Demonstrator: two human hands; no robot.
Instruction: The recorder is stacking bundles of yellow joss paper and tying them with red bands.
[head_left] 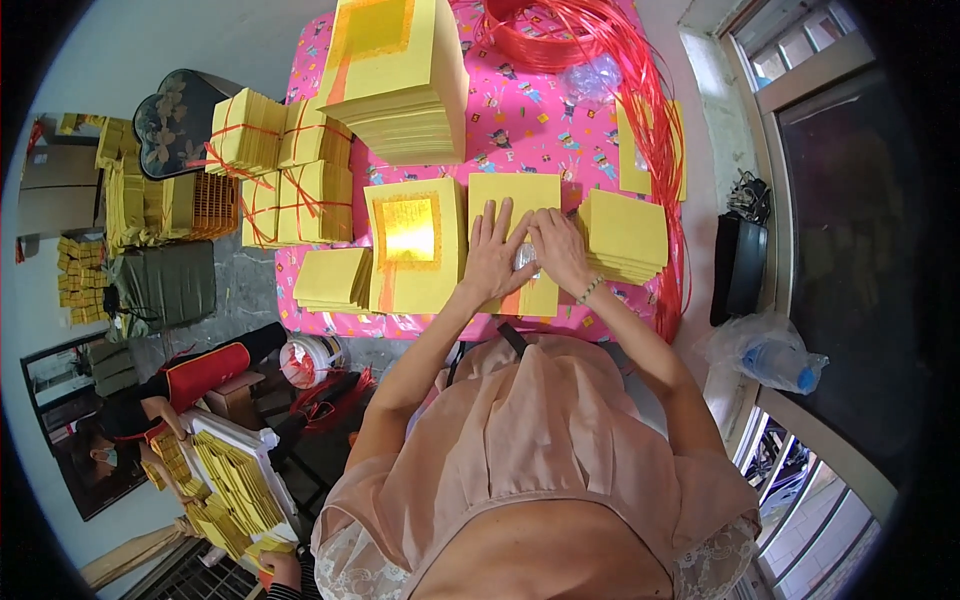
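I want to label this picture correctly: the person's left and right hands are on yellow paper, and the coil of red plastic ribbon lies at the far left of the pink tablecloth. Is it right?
Not quite: in the head view, the coil of red plastic ribbon lies at the far right of the pink tablecloth. The left hand and right hand are on yellow paper.

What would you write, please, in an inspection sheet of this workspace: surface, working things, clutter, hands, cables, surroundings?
Surface: pink patterned table cover, partly hidden by things on it.
Working things: yellow rectangular paper piece, near edge; yellow paper stack with shiny gold square, left; plain yellow paper stack, right.
Clutter: long red plastic strands and crumpled clear plastic wrap, far right.
Hands: left hand lies flat on that piece, fingers spread; right hand beside it, grip unclear.
Cables: black tangled bundle at right, seemingly cable.
Surroundings: another person beside yellow paper bundles, lower left; clear plastic bag, right.
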